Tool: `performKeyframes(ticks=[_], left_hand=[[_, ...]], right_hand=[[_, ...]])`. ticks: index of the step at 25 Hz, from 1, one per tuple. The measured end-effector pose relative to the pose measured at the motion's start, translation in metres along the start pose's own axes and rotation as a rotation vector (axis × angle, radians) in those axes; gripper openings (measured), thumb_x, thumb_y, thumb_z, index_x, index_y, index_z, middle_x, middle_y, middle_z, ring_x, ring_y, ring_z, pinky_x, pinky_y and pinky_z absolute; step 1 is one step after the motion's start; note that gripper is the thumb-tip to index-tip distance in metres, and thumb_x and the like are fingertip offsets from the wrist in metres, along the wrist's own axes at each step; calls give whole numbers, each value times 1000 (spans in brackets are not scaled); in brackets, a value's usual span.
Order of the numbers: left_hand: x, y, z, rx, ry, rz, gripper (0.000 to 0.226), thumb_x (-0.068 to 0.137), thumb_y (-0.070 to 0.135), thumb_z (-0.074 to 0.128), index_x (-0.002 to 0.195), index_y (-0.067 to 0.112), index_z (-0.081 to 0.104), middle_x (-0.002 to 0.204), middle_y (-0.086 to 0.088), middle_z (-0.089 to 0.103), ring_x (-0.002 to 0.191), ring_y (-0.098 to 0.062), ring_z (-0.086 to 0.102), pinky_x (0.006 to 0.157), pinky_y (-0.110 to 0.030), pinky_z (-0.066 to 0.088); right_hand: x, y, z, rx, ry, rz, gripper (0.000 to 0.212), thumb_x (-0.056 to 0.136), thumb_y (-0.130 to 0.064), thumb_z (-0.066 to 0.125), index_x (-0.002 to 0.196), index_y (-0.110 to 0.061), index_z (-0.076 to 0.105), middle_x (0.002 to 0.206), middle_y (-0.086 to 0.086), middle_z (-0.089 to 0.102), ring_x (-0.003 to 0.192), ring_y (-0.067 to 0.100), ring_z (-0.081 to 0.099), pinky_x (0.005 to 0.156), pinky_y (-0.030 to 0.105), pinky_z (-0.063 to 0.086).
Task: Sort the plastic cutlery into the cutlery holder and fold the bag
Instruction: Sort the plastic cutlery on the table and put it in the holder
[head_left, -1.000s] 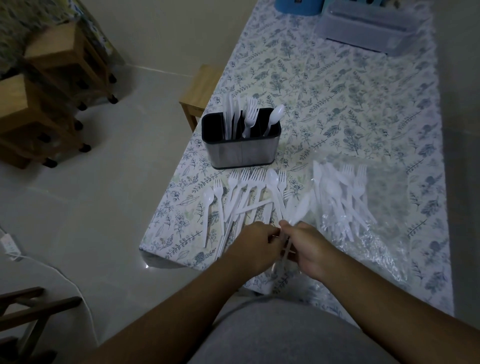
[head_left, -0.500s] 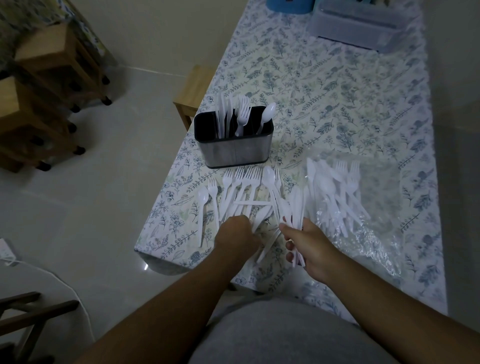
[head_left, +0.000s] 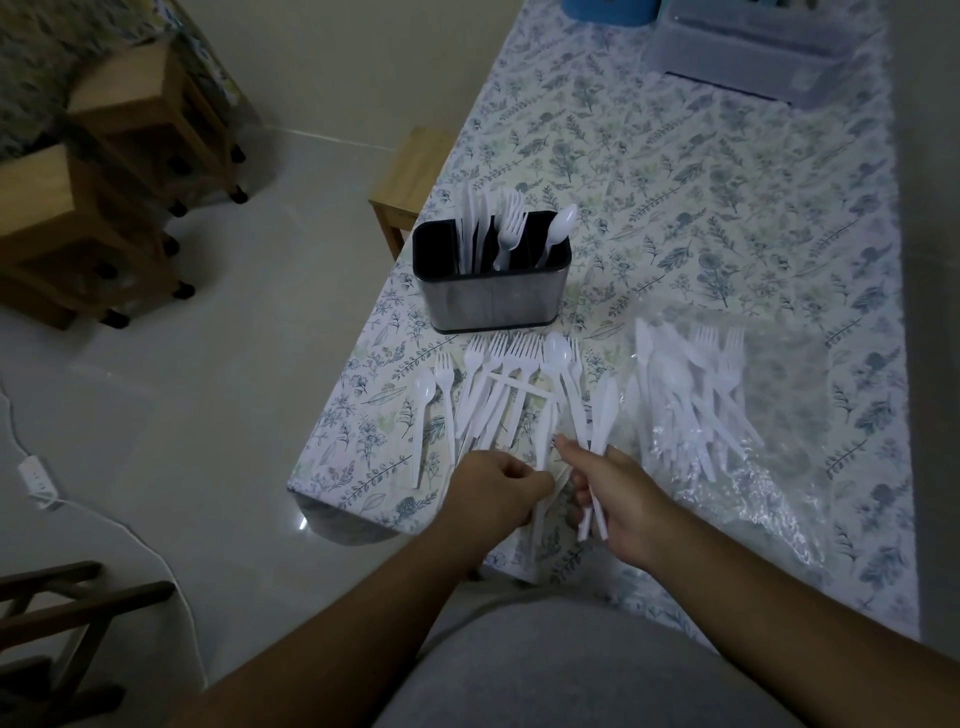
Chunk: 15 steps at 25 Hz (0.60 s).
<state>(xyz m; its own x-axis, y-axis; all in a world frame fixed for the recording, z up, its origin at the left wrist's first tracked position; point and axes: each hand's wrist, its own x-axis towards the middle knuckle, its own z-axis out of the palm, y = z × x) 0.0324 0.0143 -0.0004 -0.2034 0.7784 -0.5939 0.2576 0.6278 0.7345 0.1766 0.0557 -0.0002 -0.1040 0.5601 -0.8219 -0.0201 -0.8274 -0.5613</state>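
A steel cutlery holder (head_left: 491, 301) with dark compartments stands on the floral table, holding white knives, forks and a spoon. Before it lie several loose white plastic forks and spoons (head_left: 498, 384). My right hand (head_left: 618, 493) grips a few white plastic knives (head_left: 602, 415) by their handles, blades pointing away. My left hand (head_left: 498, 486) is curled over the handles of the loose pile and pinches a white piece beside the right hand. A clear plastic bag (head_left: 769, 415) with more cutlery (head_left: 685, 384) on it lies to the right.
The floral tablecloth (head_left: 675, 182) covers a long table. A translucent lidded box (head_left: 748, 47) and a blue container (head_left: 608, 8) stand at its far end. A wooden stool (head_left: 410, 176) stands left of the table; wooden trolleys (head_left: 104, 171) stand on the floor.
My left hand drew back from the pile toward my right hand, which keeps its grip on the knives. The view shifted slightly.
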Motion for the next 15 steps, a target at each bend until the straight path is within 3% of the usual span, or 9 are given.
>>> performKeyframes(ticks=[2,4,8,10,12,14,15], left_hand=[[-1,5,2,-1,-9,80,12,79,19,73,76,8,75,66,-10,72,58,-16,67,66,-45,63],[-1,10,1,84,10,187,9,83,21,72,82,14,77,67,-4,73,58,-10,65,62,-33,59],[1,3,-6,244,99,275,15,91,31,69,96,19,76,81,8,73,72,-5,66,62,-13,49],[9,-13,-18,396,175,256,16,91,28,67,101,16,69,91,4,65,79,-10,62,64,-15,48],[19,-28,-31,512,247,227,23,88,25,69,107,12,64,102,-2,57,88,-16,58,71,-23,51],[28,-34,-39,532,270,191,29,84,25,73,107,12,60,104,-2,54,91,-19,58,74,-29,53],[30,-34,-39,531,266,178,30,84,25,74,107,12,60,102,-1,54,88,-18,58,73,-28,53]], right_hand=[[-4,-2,6,-11,-34,-23,25,90,-37,73,95,-13,66,66,2,50,56,15,45,49,28,43],[-2,-2,9,-4,-68,-45,30,89,-39,74,101,-11,72,72,5,61,64,20,50,55,31,45],[7,-6,9,-104,40,-80,33,95,-44,64,101,-12,73,73,2,62,60,16,52,56,32,44],[9,-7,5,-103,55,-83,35,96,-43,62,101,-9,71,76,5,60,61,18,50,55,32,43],[10,-6,4,-133,42,-76,35,95,-45,63,97,-11,71,79,5,66,71,21,57,65,35,45],[9,-5,6,-120,15,-56,35,94,-46,64,97,-11,70,73,4,70,76,23,65,71,37,49],[8,-4,8,-79,-9,-39,34,95,-44,64,98,-11,68,71,4,69,72,22,67,66,36,51]])
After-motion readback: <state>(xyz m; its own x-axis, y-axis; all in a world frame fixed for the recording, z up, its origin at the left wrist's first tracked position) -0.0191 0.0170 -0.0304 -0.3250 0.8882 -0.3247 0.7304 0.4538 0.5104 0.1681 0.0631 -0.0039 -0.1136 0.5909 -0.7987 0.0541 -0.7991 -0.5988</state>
